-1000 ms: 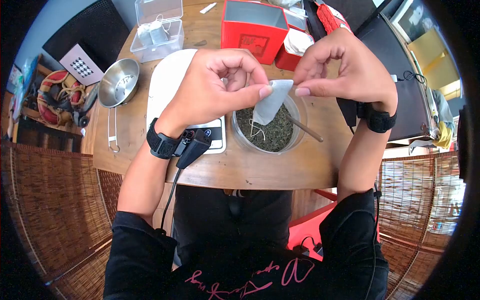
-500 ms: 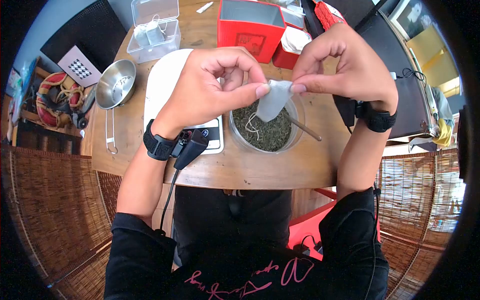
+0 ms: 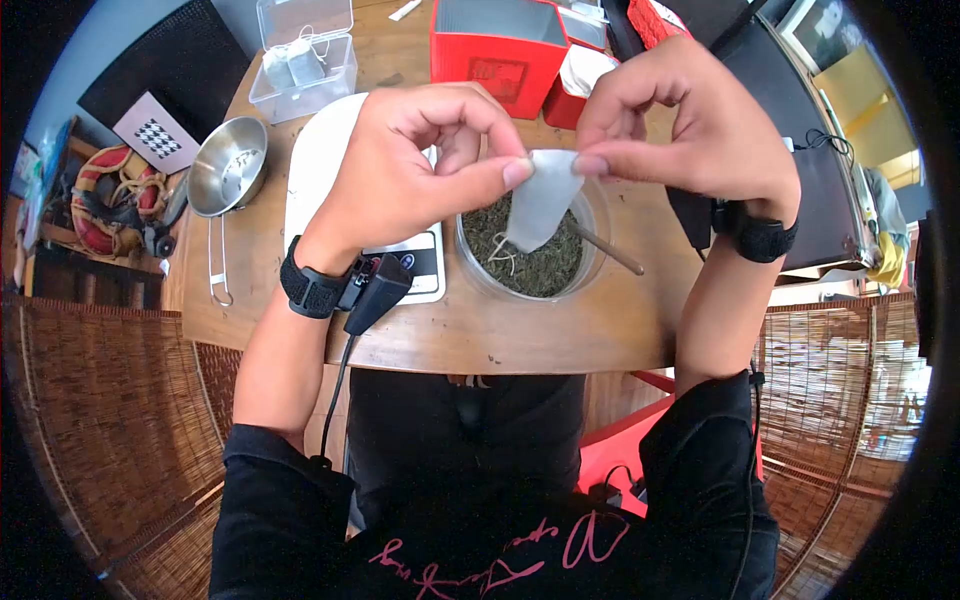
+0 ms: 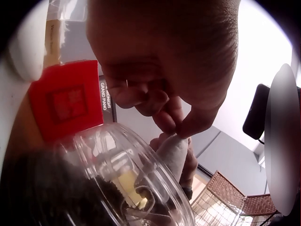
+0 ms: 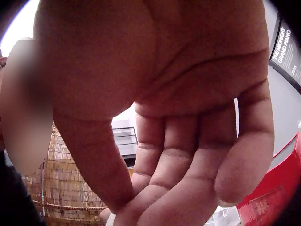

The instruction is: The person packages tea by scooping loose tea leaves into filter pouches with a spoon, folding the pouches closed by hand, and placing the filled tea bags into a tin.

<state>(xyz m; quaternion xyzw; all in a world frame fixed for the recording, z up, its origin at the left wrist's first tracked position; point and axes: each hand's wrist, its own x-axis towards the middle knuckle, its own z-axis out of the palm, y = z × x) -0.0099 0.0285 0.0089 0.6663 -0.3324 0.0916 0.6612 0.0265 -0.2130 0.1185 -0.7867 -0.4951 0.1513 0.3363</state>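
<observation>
A white tea bag (image 3: 543,200) hangs over a clear round tub (image 3: 466,262) of dried, dark green tea leaves (image 3: 545,272). My left hand (image 3: 425,165) pinches its top left corner between thumb and forefinger. At the top right corner, the thumb and forefinger of my right hand (image 3: 690,130) pinch it too. A thin string (image 3: 503,246) dangles from the bag's lower end above the leaves. The handle of a spoon-like tool (image 3: 610,250) leans out over the tub's right rim; its other end is hidden. In the left wrist view the bag (image 4: 173,153) appears behind the tub's clear wall.
Left of the tub lies a white kitchen scale (image 3: 428,285), partly under my left arm. A steel pan (image 3: 228,165) and a clear box (image 3: 305,90) with filled tea bags stand farther left. Behind are a red box (image 3: 497,50) and a smaller red box (image 3: 566,105) with white bags.
My right fingers, beside the bag a second ago, now grip its right corner. The bag's top edge has spread out between both hands, and the bag has risen slightly.
</observation>
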